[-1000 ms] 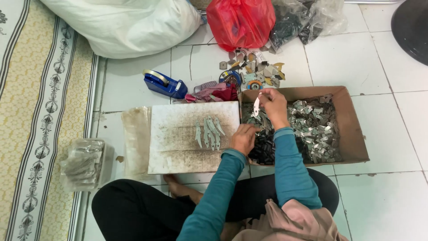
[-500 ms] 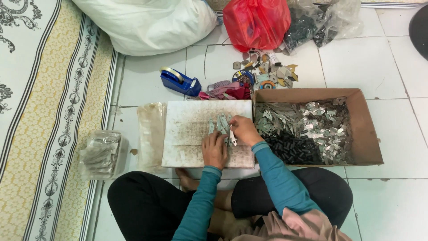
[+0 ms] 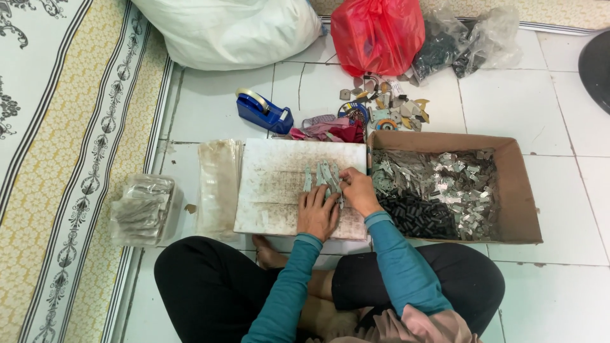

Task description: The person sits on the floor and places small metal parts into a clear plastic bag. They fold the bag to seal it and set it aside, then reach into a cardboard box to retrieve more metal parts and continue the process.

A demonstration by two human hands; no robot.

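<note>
Clear bag of grey pieces at the left, on the tile floor beside a patterned mat; blue tape dispenser behind; stained white board carries small silvery metal pieces; left hand flat on them, right hand pinching one; cardboard box holds silvery and black parts.

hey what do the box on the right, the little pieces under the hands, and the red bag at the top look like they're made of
Box: brown corrugated cardboard by its matte tan walls and folded flaps. Small pieces, under the left hand and right hand: probably thin sheet metal, grey-silver with a dull shine; too small to be sure. Red bag: thin glossy plastic film, crinkled with bright highlights.
</note>
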